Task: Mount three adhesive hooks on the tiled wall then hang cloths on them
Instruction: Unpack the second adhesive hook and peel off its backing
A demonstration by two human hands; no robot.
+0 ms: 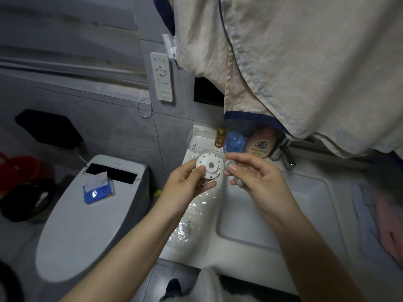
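Note:
My left hand holds a round white hook base by its rim, its lettered face and centre hole turned up towards me. My right hand pinches a small grey metal hook piece right beside the base; a second grey part pokes out under its fingers. Both hands hover over the left edge of the white washbasin. A beige cloth with blue trim hangs on the grey tiled wall above.
Clear plastic packaging lies on the basin's left ledge. Bottles and a tap stand behind the basin. A toilet with a tissue pack is at left, with a remote on the wall above it. Pink cloths lie at right.

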